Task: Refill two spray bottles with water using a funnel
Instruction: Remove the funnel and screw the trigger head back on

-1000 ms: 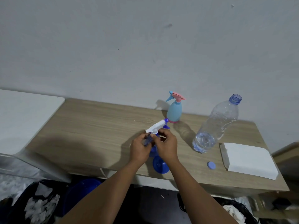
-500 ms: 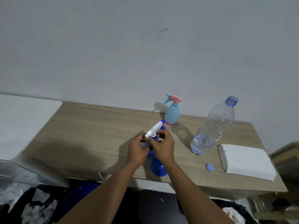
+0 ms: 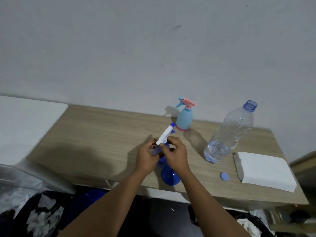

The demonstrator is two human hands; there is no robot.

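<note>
Our left hand (image 3: 145, 158) and right hand (image 3: 177, 155) both gripping blue spray bottle (image 3: 160, 152), white trigger head (image 3: 165, 135) attached, funnel (image 3: 170, 177) just beside on surface (image 3: 102, 134)

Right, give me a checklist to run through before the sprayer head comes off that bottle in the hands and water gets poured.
1. Both hands on the clear blue spray bottle: left hand on the body, right hand at the white trigger head: ok.
2. Head unscrewed: cannot tell.
3. Blue plastic funnel within reach on the wooden table: ok.
4. Large clear water bottle uncapped, blue cap beside it: ok.
5. Water left in it: ok, low.
6. Light-blue spray bottle with pink trigger opened: not ok.
</note>
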